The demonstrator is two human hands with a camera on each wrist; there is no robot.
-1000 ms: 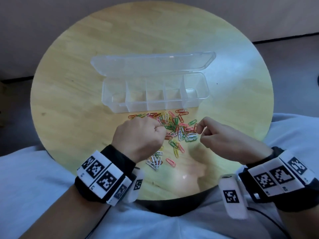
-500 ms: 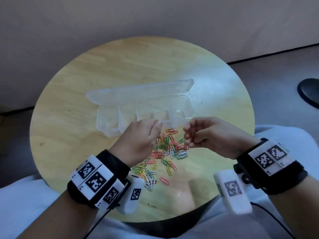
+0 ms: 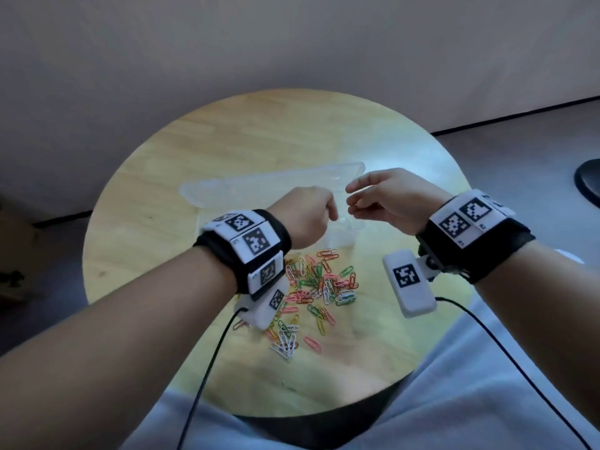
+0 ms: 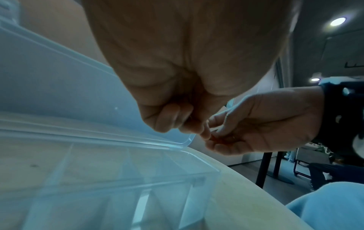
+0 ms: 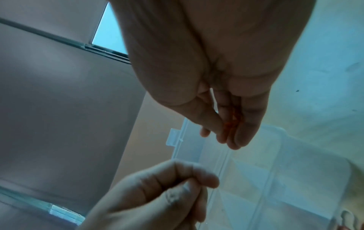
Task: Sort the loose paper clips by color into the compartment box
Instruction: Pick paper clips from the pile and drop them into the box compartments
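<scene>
Nearest to you on the round table (image 3: 136, 196) lie the loose clips (image 3: 319, 287), a mixed heap of red, green, pink, white and yellow ones, just on the near side of the box (image 3: 350, 227). Only the head view shows this heap; both wrist views look past it.

Above the heap your two hands are raised over the right end of the box, close together but apart. From the head view your left hand (image 3: 305, 216) is seen only from the back, with the fingers curled under, so you cannot tell there what it has. The right wrist view shows more: the left hand (image 5: 157, 197) has thumb and forefinger pressed together in a pinch, yet whether something thin is between them I cannot tell.

Your right hand (image 3: 386, 196) looks half curled from the head view and seems to carry nothing. The wrist views correct this. In the right wrist view the fingers (image 5: 246, 124) lie nearly straight and close together, cupping red clips (image 5: 233, 119) against the thumb. The left wrist view shows the same red clips (image 4: 220, 140) in the hollow of the right hand (image 4: 262, 123), with the left fingertips (image 4: 204, 133) just beside them.

Farther, the box is clear plastic with dividers, and its lid (image 3: 272, 186) lies open toward the far side. In the left wrist view the compartments (image 4: 118, 179) show only bare wood through them.
</scene>
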